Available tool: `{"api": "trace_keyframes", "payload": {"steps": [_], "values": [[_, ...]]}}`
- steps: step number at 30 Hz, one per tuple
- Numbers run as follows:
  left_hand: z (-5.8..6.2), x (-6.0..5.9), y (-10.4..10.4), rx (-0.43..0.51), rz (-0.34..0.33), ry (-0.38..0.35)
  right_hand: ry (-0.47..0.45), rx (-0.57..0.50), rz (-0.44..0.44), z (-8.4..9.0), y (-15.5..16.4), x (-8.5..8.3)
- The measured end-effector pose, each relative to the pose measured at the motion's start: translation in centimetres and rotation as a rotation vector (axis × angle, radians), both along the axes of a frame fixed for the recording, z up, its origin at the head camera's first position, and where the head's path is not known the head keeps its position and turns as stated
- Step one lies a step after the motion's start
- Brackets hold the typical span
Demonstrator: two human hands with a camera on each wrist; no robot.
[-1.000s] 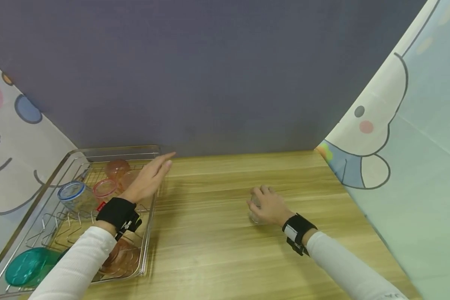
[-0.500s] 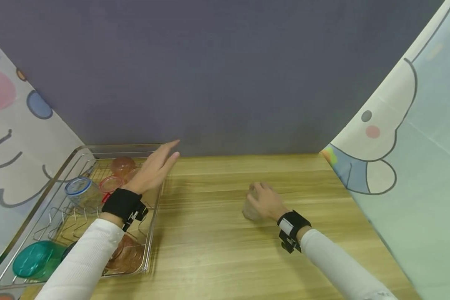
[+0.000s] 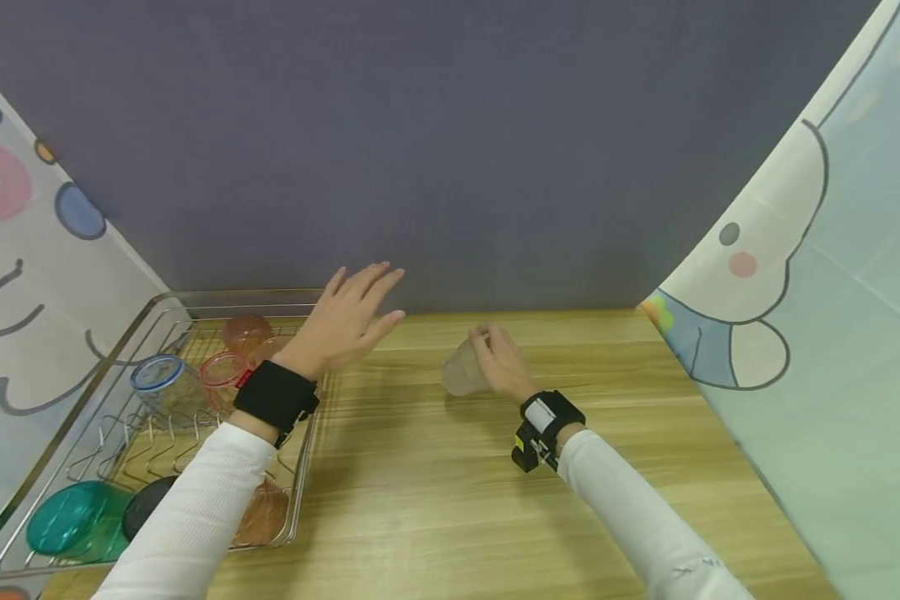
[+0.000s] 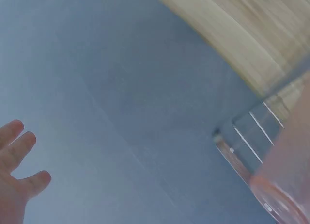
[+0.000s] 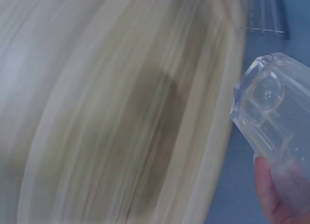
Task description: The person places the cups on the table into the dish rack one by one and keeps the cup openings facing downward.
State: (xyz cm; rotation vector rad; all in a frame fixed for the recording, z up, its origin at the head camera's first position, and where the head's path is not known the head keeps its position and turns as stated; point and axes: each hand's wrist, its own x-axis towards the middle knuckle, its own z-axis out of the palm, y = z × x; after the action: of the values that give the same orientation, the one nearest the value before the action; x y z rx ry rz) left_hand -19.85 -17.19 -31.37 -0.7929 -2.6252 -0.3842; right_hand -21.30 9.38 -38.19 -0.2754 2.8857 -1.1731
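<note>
My right hand [image 3: 501,362] grips a clear cup [image 3: 461,372] over the wooden table, its base end slanting down to the left. Up close in the right wrist view, the cup [image 5: 271,100] has a faceted base, and a thumb presses its side. My left hand [image 3: 345,325] holds nothing; its fingers are spread above the right back corner of the wire dish rack [image 3: 232,291]. Part of that hand [image 4: 17,170] also shows at the lower left of the left wrist view, apart from a blurred pink cup [image 4: 286,185] in the rack.
In the rack stand a blue-rimmed cup [image 3: 167,385] and a red-rimmed one [image 3: 223,373]. A teal cup [image 3: 78,521], a dark cup [image 3: 148,502] and an amber one [image 3: 264,512] lie along its front. A grey wall [image 3: 450,167] closes off the table's back.
My right hand has brought the clear cup leftward and away from me, up off the table, and the cup has tilted. My left hand has shifted right and its fingers have fanned out.
</note>
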Motion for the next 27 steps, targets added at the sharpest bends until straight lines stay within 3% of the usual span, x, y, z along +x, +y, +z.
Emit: {"api": "trace_keyframes", "payload": {"steps": [6, 15, 21, 27], "values": [[-0.1, 0.0, 1.8, -0.019, -0.030, 0.040, -0.004, -0.105, -0.059, 0.8, -0.6, -0.1], [-1.2, -0.6, 4.8, 0.011, -0.071, -0.003, -0.132, -0.278, -0.076, 1.7, -1.3, 0.5], [-2.7, -0.2, 7.0, -0.026, -0.109, -0.065, -0.184, -0.370, -0.029, 2.1, -1.9, 1.1], [-4.6, 0.1, 8.8, -0.042, -0.126, -0.195, -0.219, -0.521, -0.024, 1.7, -2.4, 1.6]]}}
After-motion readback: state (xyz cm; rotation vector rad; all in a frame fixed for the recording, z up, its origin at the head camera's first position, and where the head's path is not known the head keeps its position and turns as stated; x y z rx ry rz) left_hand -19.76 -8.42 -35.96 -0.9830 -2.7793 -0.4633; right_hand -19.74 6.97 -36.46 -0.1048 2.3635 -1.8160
